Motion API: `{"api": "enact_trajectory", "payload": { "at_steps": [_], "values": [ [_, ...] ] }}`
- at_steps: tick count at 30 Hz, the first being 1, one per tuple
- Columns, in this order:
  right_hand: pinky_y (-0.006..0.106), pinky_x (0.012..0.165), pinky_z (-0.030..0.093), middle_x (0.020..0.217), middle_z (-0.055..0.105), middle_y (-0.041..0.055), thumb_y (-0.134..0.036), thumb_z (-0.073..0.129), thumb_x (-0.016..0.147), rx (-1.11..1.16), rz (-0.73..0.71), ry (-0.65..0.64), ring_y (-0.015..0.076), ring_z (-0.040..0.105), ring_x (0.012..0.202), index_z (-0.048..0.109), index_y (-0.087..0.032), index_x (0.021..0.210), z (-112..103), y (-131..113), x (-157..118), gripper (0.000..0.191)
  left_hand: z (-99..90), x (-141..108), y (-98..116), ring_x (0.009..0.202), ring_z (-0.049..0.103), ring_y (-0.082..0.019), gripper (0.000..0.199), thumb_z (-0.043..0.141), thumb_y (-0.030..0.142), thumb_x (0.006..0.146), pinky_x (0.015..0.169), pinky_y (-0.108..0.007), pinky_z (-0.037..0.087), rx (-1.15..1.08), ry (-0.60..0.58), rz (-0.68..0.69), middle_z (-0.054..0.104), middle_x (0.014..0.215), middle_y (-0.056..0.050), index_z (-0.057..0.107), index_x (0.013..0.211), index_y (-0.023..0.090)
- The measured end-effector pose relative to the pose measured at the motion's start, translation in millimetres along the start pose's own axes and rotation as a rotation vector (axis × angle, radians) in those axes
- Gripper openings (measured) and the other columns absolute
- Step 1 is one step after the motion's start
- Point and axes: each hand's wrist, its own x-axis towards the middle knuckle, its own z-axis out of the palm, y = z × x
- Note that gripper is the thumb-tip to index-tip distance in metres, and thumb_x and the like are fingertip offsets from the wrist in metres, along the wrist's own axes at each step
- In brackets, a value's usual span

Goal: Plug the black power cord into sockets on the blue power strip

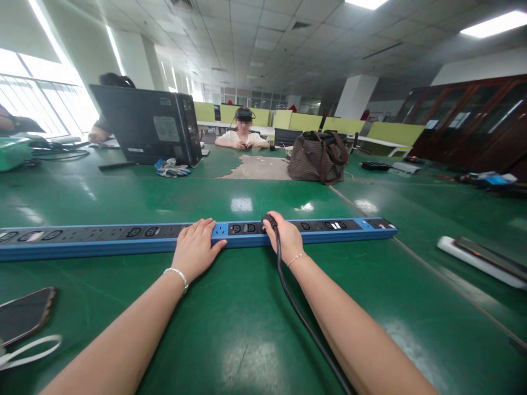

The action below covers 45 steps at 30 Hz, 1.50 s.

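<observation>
A long blue power strip (263, 240) with a black socket face lies across the green table. My left hand (197, 249) is laid over it left of a blue socket section, fingers reaching over the top to the far edge and thumb along the front side, gripping it. With thumb and fingers closed, my right hand (286, 236) holds a black power plug (269, 221) against the socket face, right of two dark outlets. How deep the plug sits is hidden. Its black cable (294, 307) runs down toward me beside my right forearm.
A phone (27, 315) and white cable loop (35, 348) lie at near left; a white power strip (477, 262) is at right. Farther back are a black computer case (152, 123), gloves (172, 168) and a brown bag (317, 159). A person (242, 131) sits opposite; others are at left.
</observation>
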Motion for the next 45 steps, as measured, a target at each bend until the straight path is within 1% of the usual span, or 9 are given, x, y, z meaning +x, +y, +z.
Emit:
{"api": "enact_trajectory", "payload": {
  "at_steps": [6, 14, 17, 19, 21, 25, 29, 37, 45],
  "values": [
    [0.030, 0.067, 0.046, 0.083, 0.072, 0.0063, -0.041, 0.037, 0.092, -0.059, -0.023, 0.022, 0.0223, 0.067, 0.075, 0.057, -0.022, 0.118, -0.7, 0.1, -1.3, 0.038, -0.6, -0.5, 0.7, 0.124, 0.044, -0.029, 0.057, 0.039, 0.051, 0.086, 0.102, -0.045, 0.032, 0.014, -0.004, -0.003, 0.051, 0.133, -0.016, 0.048, 0.128, 0.011],
    [0.029, 0.069, 0.043, 0.077, 0.070, 0.0059, -0.038, 0.038, 0.092, -0.158, -0.129, 0.029, 0.0205, 0.065, 0.072, 0.059, -0.020, 0.113, 0.6, -1.5, -2.8, 0.035, -1.6, -0.6, 1.6, 0.124, 0.044, -0.029, 0.058, 0.040, 0.050, 0.086, 0.101, -0.044, 0.032, 0.024, -0.006, 0.001, 0.052, 0.133, -0.016, 0.048, 0.127, 0.010],
    [0.030, 0.078, 0.043, 0.089, 0.071, 0.0077, -0.035, 0.039, 0.092, -0.162, -0.200, 0.031, 0.0205, 0.065, 0.086, 0.060, -0.018, 0.109, 3.0, -3.2, -4.7, 0.032, -0.9, -0.4, 1.1, 0.125, 0.044, -0.028, 0.056, 0.041, 0.049, 0.086, 0.102, -0.043, 0.032, 0.016, 0.001, -0.004, 0.051, 0.133, -0.015, 0.048, 0.127, 0.012],
    [0.031, 0.086, 0.041, 0.104, 0.069, 0.0095, -0.032, 0.039, 0.092, -0.134, -0.230, 0.065, 0.0207, 0.062, 0.100, 0.059, -0.016, 0.111, 5.9, -2.7, -6.7, 0.032, -0.4, -0.3, 0.8, 0.125, 0.044, -0.028, 0.055, 0.041, 0.050, 0.086, 0.102, -0.043, 0.032, 0.017, 0.006, -0.007, 0.051, 0.134, -0.014, 0.048, 0.127, 0.013],
    [0.032, 0.091, 0.039, 0.113, 0.066, 0.0101, -0.030, 0.040, 0.092, -0.105, -0.249, 0.099, 0.0203, 0.059, 0.107, 0.058, -0.015, 0.114, 9.5, -0.6, -8.4, 0.033, -0.3, -0.3, 0.7, 0.125, 0.044, -0.028, 0.055, 0.041, 0.050, 0.086, 0.102, -0.043, 0.032, 0.022, 0.009, -0.008, 0.052, 0.134, -0.014, 0.048, 0.127, 0.014],
    [0.036, 0.094, 0.038, 0.110, 0.067, 0.0086, -0.031, 0.042, 0.091, -0.048, -0.248, 0.148, 0.0203, 0.063, 0.100, 0.059, -0.016, 0.112, 17.5, 4.8, -8.5, 0.031, -1.3, -0.6, 1.3, 0.124, 0.045, -0.028, 0.055, 0.041, 0.050, 0.086, 0.102, -0.044, 0.033, 0.028, 0.005, -0.003, 0.052, 0.133, -0.015, 0.049, 0.126, 0.012],
    [0.035, 0.095, 0.040, 0.110, 0.068, 0.0085, -0.030, 0.045, 0.089, 0.053, -0.221, 0.196, 0.0200, 0.062, 0.102, 0.061, -0.017, 0.109, 23.2, 8.1, -8.0, 0.028, -2.0, -1.0, 1.6, 0.124, 0.045, -0.028, 0.056, 0.042, 0.049, 0.087, 0.102, -0.044, 0.033, 0.026, 0.006, -0.003, 0.052, 0.133, -0.015, 0.049, 0.126, 0.011],
    [0.038, 0.094, 0.042, 0.115, 0.065, 0.0094, -0.028, 0.048, 0.086, 0.090, -0.303, 0.176, 0.0219, 0.059, 0.107, 0.058, -0.017, 0.114, 23.3, 15.6, -9.2, 0.032, -0.8, -0.8, 1.3, 0.124, 0.044, -0.028, 0.056, 0.042, 0.050, 0.086, 0.101, -0.045, 0.033, 0.025, 0.001, -0.005, 0.051, 0.134, -0.015, 0.048, 0.127, 0.012],
    [0.036, 0.089, 0.045, 0.108, 0.068, 0.0087, -0.032, 0.050, 0.086, 0.117, -0.304, 0.162, 0.0216, 0.062, 0.098, 0.060, -0.017, 0.112, 24.2, 18.8, -5.5, 0.032, -1.4, -0.3, 1.9, 0.124, 0.044, -0.029, 0.056, 0.042, 0.049, 0.086, 0.102, -0.045, 0.032, 0.021, -0.009, -0.009, 0.051, 0.133, -0.016, 0.048, 0.127, 0.011]
  ]
}}
